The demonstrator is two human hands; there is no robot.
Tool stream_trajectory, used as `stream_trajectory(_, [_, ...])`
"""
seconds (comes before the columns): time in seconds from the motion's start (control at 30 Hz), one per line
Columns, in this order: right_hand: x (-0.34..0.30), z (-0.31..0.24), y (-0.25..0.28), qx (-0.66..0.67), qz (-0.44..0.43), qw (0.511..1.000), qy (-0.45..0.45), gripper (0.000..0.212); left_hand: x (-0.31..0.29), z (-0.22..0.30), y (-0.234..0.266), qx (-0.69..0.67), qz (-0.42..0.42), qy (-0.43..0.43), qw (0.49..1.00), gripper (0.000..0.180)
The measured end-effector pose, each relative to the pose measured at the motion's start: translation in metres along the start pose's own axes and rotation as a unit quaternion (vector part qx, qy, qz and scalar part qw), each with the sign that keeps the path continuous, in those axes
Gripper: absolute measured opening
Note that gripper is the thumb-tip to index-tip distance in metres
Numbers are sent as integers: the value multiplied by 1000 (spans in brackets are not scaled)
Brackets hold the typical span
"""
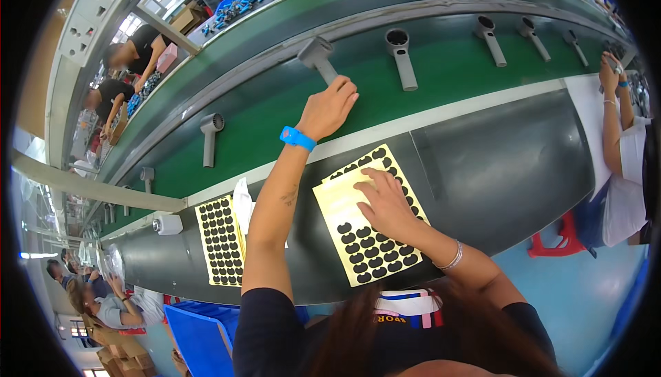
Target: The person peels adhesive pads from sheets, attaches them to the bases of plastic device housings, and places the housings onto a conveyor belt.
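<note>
My left hand (329, 110), with a blue band at its wrist, is closed around the lower handle of a grey hair dryer (317, 53) at the green conveyor belt (444, 77). Its round head points away from me. On the dark work table, my right hand (391, 206) rests with fingers apart on a yellow sheet (337, 203) of black rounded stickers. The upper part of that sheet is bare of stickers, and another sticker sheet (383, 151) lies partly under it. Whether the right fingertips pinch a sticker cannot be made out.
More grey hair dryers (402, 60) stand or lie along the belt. Another stack of sticker sheets (219, 239) lies left, near a small white container (167, 224). A co-worker's arms (611, 115) reach in at right. A blue bin (200, 329) stands below the table.
</note>
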State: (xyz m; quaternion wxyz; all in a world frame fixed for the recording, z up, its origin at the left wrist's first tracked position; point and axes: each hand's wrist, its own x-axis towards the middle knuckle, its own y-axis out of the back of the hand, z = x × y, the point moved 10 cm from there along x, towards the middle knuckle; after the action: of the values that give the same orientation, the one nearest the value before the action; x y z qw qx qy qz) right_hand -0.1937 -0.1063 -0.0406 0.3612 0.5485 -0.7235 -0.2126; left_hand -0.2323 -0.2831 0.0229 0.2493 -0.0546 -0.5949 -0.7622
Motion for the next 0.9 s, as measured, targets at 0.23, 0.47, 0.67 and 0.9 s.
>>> stream_trajectory(0.23, [4,4,0,4,-5,1000,0,32,-23,-36,-46,-29,-20,48,998,26])
stream_trajectory(0.47, [6,16,8,43,33,998,11,32,-54,-10,-8,-123,40,67,989,36])
stream_trajectory(0.67, [19,51,59,10,115,993,-36,33,-124,55,-16,-123,16,38,992,41])
stream_trajectory(0.9, [18,52,64,-24,70,994,-84,51,-159,33,-8,-111,178,153,966,47])
